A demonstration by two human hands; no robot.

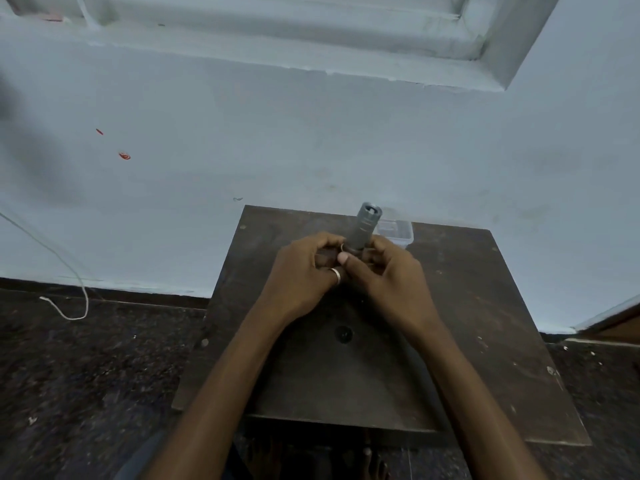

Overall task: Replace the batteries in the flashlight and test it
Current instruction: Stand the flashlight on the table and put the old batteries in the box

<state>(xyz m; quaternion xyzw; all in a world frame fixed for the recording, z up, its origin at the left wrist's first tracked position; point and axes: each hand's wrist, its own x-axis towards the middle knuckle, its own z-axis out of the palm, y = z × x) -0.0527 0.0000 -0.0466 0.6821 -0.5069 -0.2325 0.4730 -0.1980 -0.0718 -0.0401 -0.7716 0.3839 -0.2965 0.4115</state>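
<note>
Head view. A grey flashlight (363,230) is held upright above the far half of a dark wooden table (467,323), its upper end tilted slightly away toward the pale blue wall (311,140). The uppermost end shows an opening with a notched rim; which end of the flashlight this is cannot be told. Both hands meet around the lower part of the barrel — the left hand (301,275) closes on it from the left, fingers curled over the top, and the right hand (391,271) closes on it from the right, its thumb pressed across the front of the barrel. What the palms conceal at the bottom of the flashlight is hidden. A metal ring (336,274) sits on a left-hand finger, touching the right thumb.

Relative to the table: a small clear plastic container (398,232) stands at its far edge, just behind and right of the flashlight. A small dark round object (343,334) lies on the tabletop between the two forearms, nearer than the hands; its identity cannot be told. A white cord (69,289) trails down the wall to the dark speckled floor (86,375), well to the table's left.
</note>
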